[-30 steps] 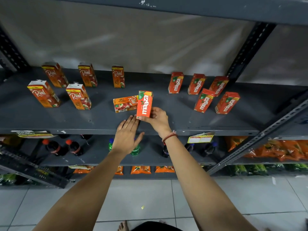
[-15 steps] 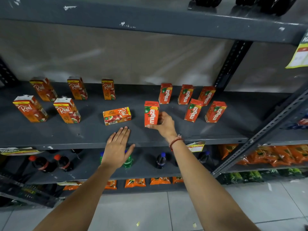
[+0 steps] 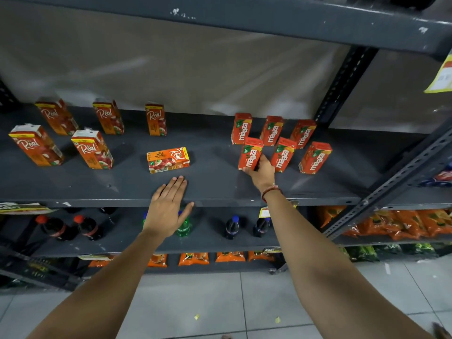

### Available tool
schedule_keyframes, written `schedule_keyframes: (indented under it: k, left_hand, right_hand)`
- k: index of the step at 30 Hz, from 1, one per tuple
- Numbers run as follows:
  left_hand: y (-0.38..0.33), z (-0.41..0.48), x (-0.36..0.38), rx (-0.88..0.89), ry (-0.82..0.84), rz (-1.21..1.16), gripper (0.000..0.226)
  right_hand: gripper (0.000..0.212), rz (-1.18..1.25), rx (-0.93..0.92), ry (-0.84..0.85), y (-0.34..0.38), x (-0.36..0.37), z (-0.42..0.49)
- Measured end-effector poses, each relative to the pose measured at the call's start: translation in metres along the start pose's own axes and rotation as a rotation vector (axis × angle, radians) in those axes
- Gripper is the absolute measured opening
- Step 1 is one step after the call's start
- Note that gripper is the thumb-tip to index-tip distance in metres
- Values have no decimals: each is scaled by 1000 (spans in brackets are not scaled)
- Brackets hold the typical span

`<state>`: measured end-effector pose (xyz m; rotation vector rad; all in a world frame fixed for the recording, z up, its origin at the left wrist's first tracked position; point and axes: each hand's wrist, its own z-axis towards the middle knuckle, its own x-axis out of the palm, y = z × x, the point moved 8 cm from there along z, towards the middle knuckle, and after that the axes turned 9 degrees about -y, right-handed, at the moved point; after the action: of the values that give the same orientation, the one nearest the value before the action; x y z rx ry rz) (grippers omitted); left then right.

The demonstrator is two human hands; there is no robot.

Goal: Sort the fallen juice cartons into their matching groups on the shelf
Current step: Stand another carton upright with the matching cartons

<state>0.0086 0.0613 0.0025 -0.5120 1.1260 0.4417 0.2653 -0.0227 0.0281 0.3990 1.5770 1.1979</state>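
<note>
Head view: my right hand [image 3: 260, 171], clamped on the Maaza carton [image 3: 250, 154], has carried it to three o'clock into its group; left hand [image 3: 168, 209] stays flat, empty; fallen Real carton [image 3: 168, 159] remains.

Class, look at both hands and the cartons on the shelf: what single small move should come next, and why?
Probably the right hand lets go of the Maaza carton: it stands upright at the front of the Maaza group. The open left hand already rests just before the fallen Real carton, the only one lying flat.
</note>
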Motion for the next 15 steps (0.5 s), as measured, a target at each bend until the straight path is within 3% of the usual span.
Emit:
schedule_keyframes:
  k: [2, 5, 7, 12, 15]
  left_hand:
    - [0, 0, 0, 5, -3, 11, 75]
    - [2, -1, 0, 9, -2, 21, 72]
    - [0, 0, 0, 20, -3, 11, 69]
    - [5, -1, -9, 11, -40, -97, 57]
    - [26, -10, -24, -48, -101, -180, 56]
  right_hand:
    - [48, 51, 16, -117, 2, -6, -14]
    - [43, 50, -23, -424, 11, -16, -56]
    - [34, 45, -51, -503, 21, -10, -81]
    - [16, 96, -31, -234, 53, 49, -100]
    - [27, 144, 133, -9, 66, 93, -105]
